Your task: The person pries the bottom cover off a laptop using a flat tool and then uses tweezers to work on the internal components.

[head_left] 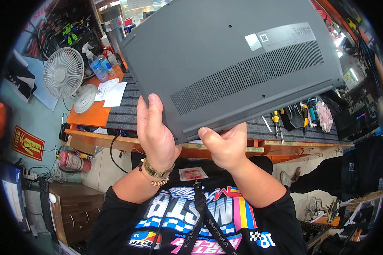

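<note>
A grey laptop [208,55] is held up above the bench with its underside facing me. A long vent grille [247,76], a pale label [285,37] and several screws show on it. My left hand [155,131] grips the laptop's near left corner, with some fingers upright along the edge and the rest behind it. My right hand [225,146] pinches the near edge, thumb on the underside, its other fingers hidden behind the laptop.
Under the laptop lies a grey striped mat [289,135] on an orange workbench [89,115]. Yellow-black screwdrivers [275,121] and a crumpled pink cloth [324,115] lie at right. A white fan [64,72], spray bottle [97,63] and papers [115,94] stand or lie at left. Another person's leg [317,176] shows at right.
</note>
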The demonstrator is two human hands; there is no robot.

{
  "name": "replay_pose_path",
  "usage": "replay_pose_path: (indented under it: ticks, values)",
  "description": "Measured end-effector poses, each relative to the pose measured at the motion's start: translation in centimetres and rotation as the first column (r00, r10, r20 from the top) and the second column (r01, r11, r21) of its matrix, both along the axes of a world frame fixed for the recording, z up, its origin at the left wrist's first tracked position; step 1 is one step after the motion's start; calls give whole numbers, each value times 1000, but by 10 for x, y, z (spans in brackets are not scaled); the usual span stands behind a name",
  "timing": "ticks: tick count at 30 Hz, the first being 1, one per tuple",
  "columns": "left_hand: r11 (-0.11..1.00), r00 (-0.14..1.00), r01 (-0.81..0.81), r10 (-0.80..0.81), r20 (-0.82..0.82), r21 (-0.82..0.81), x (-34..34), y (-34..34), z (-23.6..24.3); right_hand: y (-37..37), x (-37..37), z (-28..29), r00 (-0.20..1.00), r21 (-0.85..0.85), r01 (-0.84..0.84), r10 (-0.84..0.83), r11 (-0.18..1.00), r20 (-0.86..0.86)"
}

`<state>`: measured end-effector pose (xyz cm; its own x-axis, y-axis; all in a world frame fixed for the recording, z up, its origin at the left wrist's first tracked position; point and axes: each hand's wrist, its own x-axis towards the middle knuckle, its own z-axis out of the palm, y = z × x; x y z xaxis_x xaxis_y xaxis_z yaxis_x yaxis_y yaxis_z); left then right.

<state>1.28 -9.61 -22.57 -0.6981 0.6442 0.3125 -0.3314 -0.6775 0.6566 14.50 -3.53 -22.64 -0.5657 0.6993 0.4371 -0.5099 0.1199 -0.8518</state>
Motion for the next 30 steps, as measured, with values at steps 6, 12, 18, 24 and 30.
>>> replay_pose_path:
  ticks: [6,12,18,24,30]
  values:
    - [999,998,6,-4,60,-43,-1,1,-1,-3,-9,-9,991,89,18,-30,996,127]
    - [993,989,80,-68,129,-90,-2,3,-2,-10,-16,-5,974,182,115,-147,977,175]
    - [972,946,231,-211,247,-53,-18,5,-7,12,-9,23,994,227,112,-110,967,-21]
    - [909,862,405,-344,372,-99,-25,1,-11,44,7,74,958,268,286,-270,920,-94]
    - [899,866,408,-325,381,-160,-26,1,-11,45,6,75,930,359,353,-367,864,-31]
